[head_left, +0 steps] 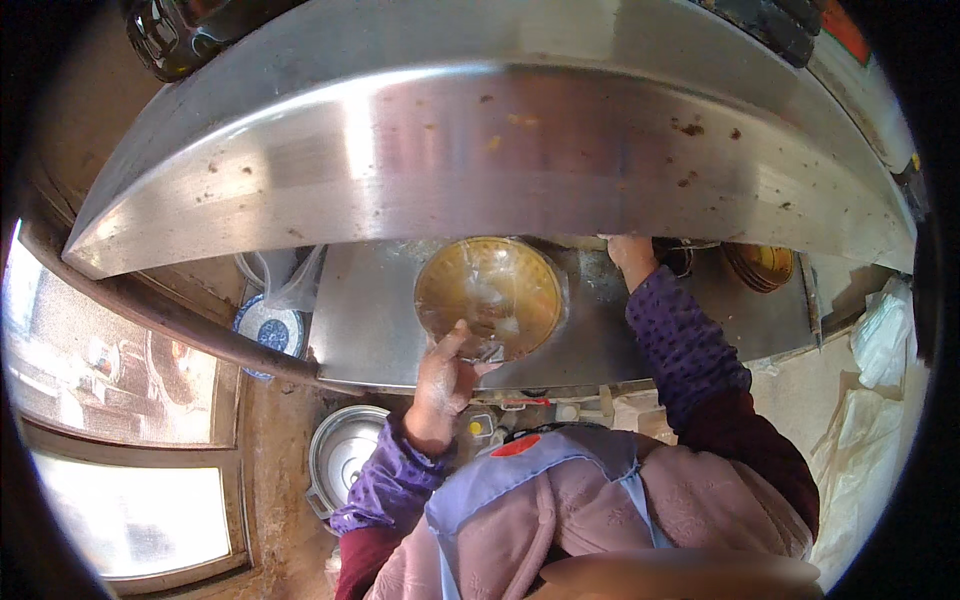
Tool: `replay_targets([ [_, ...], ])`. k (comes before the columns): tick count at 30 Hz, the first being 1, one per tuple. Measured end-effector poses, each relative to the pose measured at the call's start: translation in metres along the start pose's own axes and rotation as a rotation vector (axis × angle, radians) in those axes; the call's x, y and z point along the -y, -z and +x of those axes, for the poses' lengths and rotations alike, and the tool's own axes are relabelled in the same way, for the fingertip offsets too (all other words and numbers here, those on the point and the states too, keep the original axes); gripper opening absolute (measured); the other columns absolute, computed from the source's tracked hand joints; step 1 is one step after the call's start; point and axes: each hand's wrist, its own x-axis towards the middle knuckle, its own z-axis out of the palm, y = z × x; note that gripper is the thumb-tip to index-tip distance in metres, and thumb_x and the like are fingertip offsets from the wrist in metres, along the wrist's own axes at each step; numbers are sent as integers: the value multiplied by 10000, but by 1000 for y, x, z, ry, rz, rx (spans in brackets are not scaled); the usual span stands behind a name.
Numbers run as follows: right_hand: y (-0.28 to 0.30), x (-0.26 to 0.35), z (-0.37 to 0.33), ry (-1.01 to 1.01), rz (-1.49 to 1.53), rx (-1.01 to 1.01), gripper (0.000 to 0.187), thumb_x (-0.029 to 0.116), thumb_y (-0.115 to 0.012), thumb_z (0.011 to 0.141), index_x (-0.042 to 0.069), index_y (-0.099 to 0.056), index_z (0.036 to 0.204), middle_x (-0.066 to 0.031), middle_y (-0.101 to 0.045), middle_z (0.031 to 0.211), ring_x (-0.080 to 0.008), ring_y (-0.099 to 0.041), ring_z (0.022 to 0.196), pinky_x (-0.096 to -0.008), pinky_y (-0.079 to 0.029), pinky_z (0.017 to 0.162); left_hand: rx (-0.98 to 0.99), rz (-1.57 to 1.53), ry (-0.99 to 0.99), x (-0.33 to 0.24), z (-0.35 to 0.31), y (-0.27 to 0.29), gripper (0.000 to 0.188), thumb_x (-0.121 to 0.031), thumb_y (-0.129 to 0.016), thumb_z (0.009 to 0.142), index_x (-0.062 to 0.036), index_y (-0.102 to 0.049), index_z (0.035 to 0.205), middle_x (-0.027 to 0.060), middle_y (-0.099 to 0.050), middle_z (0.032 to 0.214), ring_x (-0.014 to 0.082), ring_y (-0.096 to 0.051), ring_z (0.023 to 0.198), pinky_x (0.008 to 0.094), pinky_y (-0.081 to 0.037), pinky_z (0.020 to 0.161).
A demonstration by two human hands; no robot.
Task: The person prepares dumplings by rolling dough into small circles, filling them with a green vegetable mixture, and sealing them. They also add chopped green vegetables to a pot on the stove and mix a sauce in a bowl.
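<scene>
Round yellow bowl (490, 285) under shiny clear film, in the head view, sits near the grey steel worktop (360, 320)'s front edge; left hand (442, 385) grasps its near rim. Right hand (632, 258)'s fingers, behind the curved silvery hood (480, 150), I cannot tell.

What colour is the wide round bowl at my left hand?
The wide round bowl is golden yellow, best seen in the head view.

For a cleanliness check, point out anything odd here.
Brown spots dot the curved, shiny silver metal panel above the round, golden-yellow bowl, most noticeably on the panel's right half. They may be grime or rust, standing out against bright metal.
</scene>
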Motion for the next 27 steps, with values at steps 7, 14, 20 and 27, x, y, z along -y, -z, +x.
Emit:
replay_targets([
  [7,67,31,6,-396,477,276,197,124,-540,846,20,-616,994,-147,-624,1050,-346,-556,966,-444,-434,823,53,-28,2,13,8,-3,453,-226,-563,928,-96,-406,1333,117,-528,1258,302,-564,1090,540,-494,862],
  [14,58,-9,29,9,-107,-29,209,130,-556,836,23,-625,1002,-146,-625,1052,-347,-555,978,-445,-433,846,109,-28,61,32,12,-21,444,-228,-568,930,-92,-414,1324,109,-525,1257,307,-557,1100,549,-491,871],
  [20,44,-40,22,-27,-132,-20,213,132,-561,830,24,-627,1002,-143,-627,1050,-346,-556,978,-445,-433,851,113,-24,92,45,15,-34,432,-247,-564,936,-83,-429,1312,109,-525,1255,305,-551,1098,546,-486,884],
  [27,52,-45,31,-124,9,3,217,133,-568,823,25,-630,1002,-140,-629,1047,-345,-557,979,-445,-432,857,107,-49,82,53,20,-37,416,-248,-534,952,-66,-432,1311,120,-538,1243,297,-551,1100,545,-481,896],
])
